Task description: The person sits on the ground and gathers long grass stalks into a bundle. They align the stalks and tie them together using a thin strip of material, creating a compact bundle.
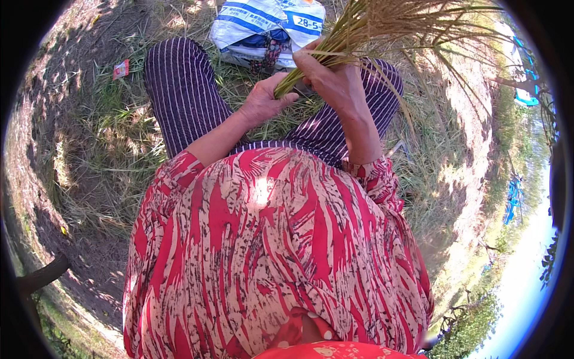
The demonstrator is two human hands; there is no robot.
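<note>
A bundle of long grass stalks with feathery tan seed heads (354,29) slants up to the right over my lap. My right hand (332,83) is wrapped around the green stems, with its thumb across them. Lower down, my left hand (264,98) cups the cut stem ends between thumb and fingers; the fingertips are hidden behind the stems. The seed heads fan out past my right knee, and a few loose blades droop from the bundle. Just beyond both hands sits a white and blue printed plastic sack (269,27).
Dark cloth and a patterned strap (271,51) lie against the sack. Cut grass (116,152) covers the ground around my striped trouser legs (184,89). A small red wrapper (121,70) lies at left. A branch (45,273) juts in at lower left; blue objects (513,199) stand far right.
</note>
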